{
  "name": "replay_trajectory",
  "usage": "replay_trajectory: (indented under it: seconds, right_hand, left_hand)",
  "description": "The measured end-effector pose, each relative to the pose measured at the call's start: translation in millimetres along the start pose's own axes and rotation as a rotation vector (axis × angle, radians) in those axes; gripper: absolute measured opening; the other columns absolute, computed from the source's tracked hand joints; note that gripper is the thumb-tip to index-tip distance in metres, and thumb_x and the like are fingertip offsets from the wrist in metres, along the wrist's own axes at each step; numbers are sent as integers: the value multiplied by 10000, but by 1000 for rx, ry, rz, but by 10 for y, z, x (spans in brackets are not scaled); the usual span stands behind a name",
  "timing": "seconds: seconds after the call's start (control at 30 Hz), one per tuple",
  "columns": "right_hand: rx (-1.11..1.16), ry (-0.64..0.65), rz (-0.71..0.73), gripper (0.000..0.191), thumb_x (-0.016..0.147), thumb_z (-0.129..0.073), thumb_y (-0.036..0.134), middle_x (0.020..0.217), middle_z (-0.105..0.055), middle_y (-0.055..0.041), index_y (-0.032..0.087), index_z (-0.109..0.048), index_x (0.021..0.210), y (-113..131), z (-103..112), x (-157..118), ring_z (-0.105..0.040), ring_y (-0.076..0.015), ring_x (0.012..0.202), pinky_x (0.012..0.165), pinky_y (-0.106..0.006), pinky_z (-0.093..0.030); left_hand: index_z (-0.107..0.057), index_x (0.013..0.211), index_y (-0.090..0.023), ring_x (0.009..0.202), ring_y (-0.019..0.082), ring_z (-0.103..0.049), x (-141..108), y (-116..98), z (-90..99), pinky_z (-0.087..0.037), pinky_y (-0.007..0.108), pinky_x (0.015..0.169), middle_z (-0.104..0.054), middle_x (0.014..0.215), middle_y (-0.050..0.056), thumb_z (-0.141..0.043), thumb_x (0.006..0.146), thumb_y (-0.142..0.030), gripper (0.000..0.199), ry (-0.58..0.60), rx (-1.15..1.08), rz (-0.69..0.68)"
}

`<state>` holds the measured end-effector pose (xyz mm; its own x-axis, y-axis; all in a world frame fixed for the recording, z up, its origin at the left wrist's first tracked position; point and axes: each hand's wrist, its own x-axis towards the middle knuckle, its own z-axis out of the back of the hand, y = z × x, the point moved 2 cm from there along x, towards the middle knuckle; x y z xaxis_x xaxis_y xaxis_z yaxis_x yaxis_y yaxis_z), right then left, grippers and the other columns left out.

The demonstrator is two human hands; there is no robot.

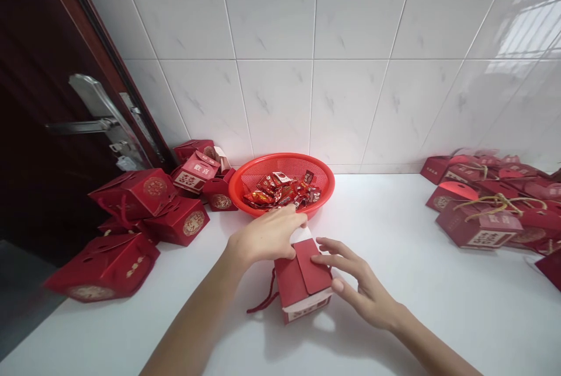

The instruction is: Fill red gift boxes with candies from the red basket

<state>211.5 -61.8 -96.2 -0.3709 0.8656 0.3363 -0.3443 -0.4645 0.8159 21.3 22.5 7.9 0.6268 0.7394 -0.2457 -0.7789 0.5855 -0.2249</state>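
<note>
A red paper box (302, 276) sits on the white table in front of me, its top flaps folded over and a dark red cord trailing from its left side. My left hand (269, 235) reaches over the box's far left corner, thumb on the top and fingers toward the back edge. On the right, my right hand (357, 282) has its fingers spread, with fingertips at the box's top and right side. Just behind the box stands a red plastic basket (326, 186) holding wrapped candies (284, 192).
Several red boxes (175, 221) are piled on the left, near a dark door with a metal handle (103, 113). More red boxes with gold cords (480, 227) lie on the right. A tiled wall (276, 101) rises behind the white table (385, 235).
</note>
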Motion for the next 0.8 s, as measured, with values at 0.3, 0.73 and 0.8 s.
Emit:
replay_trajectory:
  seconds: [0.3,0.73,0.8]
  right_hand:
    - [-193,61,7,487,1025,-342,567,1559,-402,-111,316,-581,1368,-22,-15,-48,-434,-319,1403,1105,-538,-434]
    - [-223,73,31,536,1036,-277,565,1581,-380,-126,279,-552,1397,-21,-47,-51,-427,-321,1409,1112,-512,-427]
    - [-205,78,44,578,1018,-280,616,1582,-375,-130,278,-539,1408,-28,-48,-51,-422,-324,1412,1115,-508,-426]
  left_hand:
    - [-597,1080,-229,1098,270,-567,-19,30,58,-467,344,838,-571,1116,56,-698,766,-374,361,-50,22,57]
    - [-571,1140,-246,1147,307,-624,-119,137,-299,-483,377,881,-681,1201,65,-614,842,-344,316,-220,-150,36]
    - [-563,1152,-254,1175,288,-612,-130,156,-350,-481,371,910,-669,1242,52,-615,840,-315,322,-274,-202,16]
